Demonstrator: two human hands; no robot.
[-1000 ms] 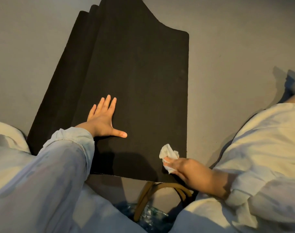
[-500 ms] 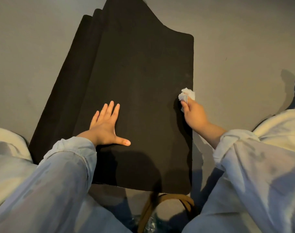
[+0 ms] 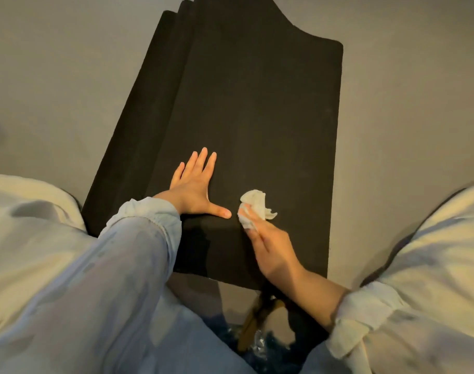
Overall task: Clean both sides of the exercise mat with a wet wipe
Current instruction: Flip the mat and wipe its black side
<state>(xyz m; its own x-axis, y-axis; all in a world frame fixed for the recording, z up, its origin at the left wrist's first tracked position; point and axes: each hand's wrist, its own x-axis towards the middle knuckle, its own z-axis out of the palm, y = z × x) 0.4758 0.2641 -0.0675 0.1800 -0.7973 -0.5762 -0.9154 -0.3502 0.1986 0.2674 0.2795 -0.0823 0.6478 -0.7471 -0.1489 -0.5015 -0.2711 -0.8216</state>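
The exercise mat (image 3: 257, 117) lies folded in layers on the grey floor (image 3: 406, 103), its long axis running away from the person, with the near edge just before the knees. The right hand (image 3: 271, 249) pinches the crumpled white wet wipe (image 3: 254, 203) against the mat near that edge, about midway across; most unwiped surface seems to lie ahead and to the right. The left hand (image 3: 195, 190) rests flat, fingers straight and thumb spread, its thumb tip just beside the wipe. The mat looks matte, dark and finely textured; the wipe is soft and wrinkled.
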